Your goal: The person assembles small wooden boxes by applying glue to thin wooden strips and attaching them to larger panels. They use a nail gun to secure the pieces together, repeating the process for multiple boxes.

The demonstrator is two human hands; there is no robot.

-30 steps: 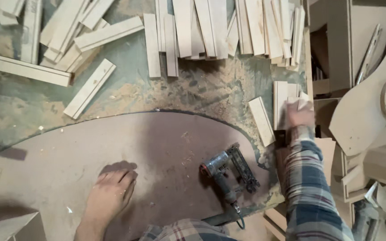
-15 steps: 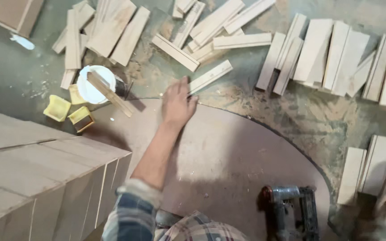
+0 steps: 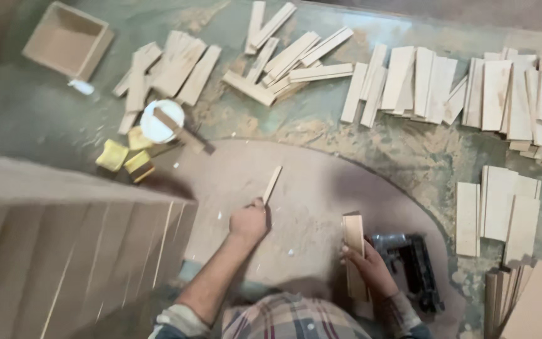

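Wooden slat (image 3: 272, 184) sits pinched in the left hand (image 3: 249, 221), while the right hand (image 3: 369, 269) wraps a slat stack (image 3: 353, 251) near the nail gun (image 3: 416, 267).

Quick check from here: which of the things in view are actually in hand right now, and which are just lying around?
In hand:
- left hand holds a thin wood strip
- right hand holds a stack of short boards
- both over the rounded panel

Lying about:
- nail gun
- white tub
- yellow blocks
- open box
- loose slats
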